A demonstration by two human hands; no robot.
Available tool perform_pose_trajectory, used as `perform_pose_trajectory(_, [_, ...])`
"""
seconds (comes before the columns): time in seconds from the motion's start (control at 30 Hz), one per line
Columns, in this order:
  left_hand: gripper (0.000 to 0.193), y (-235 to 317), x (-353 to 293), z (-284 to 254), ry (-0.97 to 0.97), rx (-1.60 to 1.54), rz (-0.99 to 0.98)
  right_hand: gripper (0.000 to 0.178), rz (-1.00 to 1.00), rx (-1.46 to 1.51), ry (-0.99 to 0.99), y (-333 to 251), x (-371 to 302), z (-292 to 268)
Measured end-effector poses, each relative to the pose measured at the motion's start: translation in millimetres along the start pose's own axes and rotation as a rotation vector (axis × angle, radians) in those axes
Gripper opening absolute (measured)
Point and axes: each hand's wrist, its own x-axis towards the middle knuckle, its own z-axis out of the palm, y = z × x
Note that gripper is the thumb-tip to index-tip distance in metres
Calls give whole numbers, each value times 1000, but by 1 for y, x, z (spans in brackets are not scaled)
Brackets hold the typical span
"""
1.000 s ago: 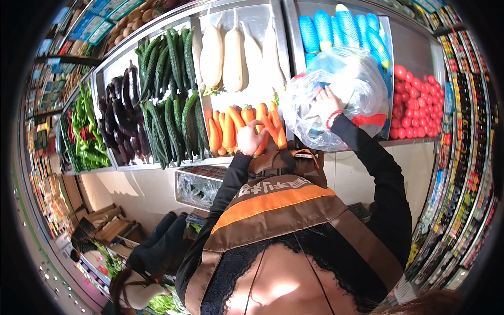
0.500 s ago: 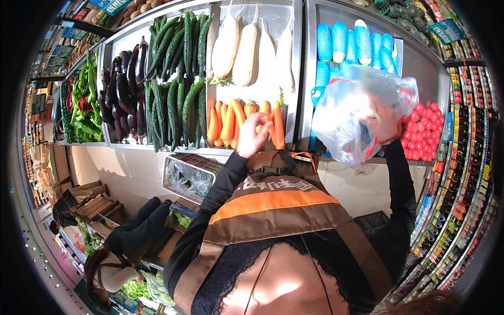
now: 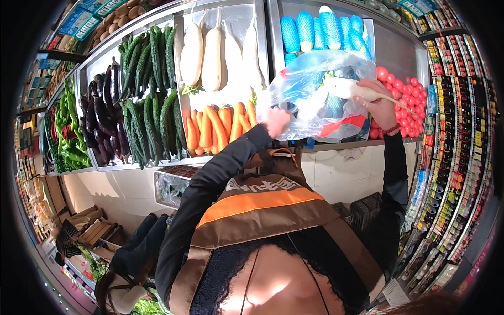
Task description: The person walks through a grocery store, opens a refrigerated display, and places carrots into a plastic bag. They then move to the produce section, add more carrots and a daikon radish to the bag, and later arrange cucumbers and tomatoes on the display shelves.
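Observation:
A white radish lies slantwise over the clear plastic bag, its green-tinged stub to the left and its thin root pointing right. My right hand, with a red bead bracelet at the wrist, is closed round its root end. The bag is spread wide above the blue-netted long vegetables; I cannot tell how far the radish is inside it. My left hand is closed on the bag's left side, just right of the carrots.
Steel bins hold white radishes, cucumbers, eggplants and green peppers. Small round red produce fills the right bin. Packed shelves rise at right. A person bends at lower left near a crate.
My left hand has gone from open over the carrots to gripping the bag. The bag is spread wider, and the radish now shows in my right hand. The whole view has shifted.

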Motion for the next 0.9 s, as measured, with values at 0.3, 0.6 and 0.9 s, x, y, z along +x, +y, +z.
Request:
perform_pose_trajectory(0.3, [80, 53, 37, -43, 726, -478, 383, 29, -57, 147, -152, -45, -39, 12])
perform_pose_trajectory(0.6, [45, 18, -54, -92, 579, -1278, -48, 60, 22, 762, -633, -2, -22, 17])
perform_pose_trajectory(0.9, [53, -120, -96, -160, 1257, -1563, -543, 54, 823, 1279, -544, 153, -22, 115])
